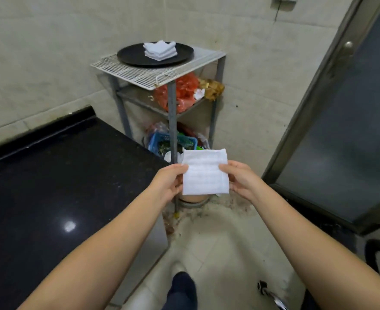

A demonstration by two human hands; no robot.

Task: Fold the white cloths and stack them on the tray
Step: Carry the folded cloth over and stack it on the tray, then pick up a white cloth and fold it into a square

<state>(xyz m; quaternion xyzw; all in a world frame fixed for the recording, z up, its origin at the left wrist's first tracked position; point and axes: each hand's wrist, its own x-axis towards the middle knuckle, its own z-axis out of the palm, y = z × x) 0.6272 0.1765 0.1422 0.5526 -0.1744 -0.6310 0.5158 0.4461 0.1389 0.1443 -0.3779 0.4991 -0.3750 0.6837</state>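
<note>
A: Where is the folded white cloth [204, 173]?

B: In mid-air, in front of the metal rack [171, 104]; a flat woven rectangle, left hand [170, 183] and right hand [240, 179] each pinching one side edge.

A: And above the rack?

B: A round black tray [131, 55] on its white wire top shelf [122, 69]; a stack of folded white cloths [160, 50] lies on the tray; a glossy black stone counter [57, 180] stands left of the rack.

You hold a folded white cloth [204, 173] in the air with your left hand [169, 183] and right hand [240, 180], each pinching one side edge. Further ahead, a stack of folded cloths [160, 50] lies on the black round tray [131, 55], which stands on a white wire rack [139, 74].
</note>
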